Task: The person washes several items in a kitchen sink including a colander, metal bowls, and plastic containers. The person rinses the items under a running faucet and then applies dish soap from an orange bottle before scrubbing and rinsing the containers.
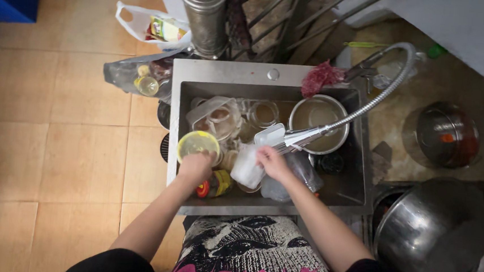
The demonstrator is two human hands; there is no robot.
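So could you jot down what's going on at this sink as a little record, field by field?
place: steel sink seen from above, tiled floor on the left
left hand: holds a round yellow lid
right hand: on a frosted plastic cup
tap: flexible hose faucet, head over the sink beside the right hand
in the sink: metal bowl, clear plastic containers, a red-capped bottle
beside the sink: large steel bowl, plastic bags

Two hands [194, 167] [271, 162]; one sink [229, 72]; one faucet hose [369, 102].
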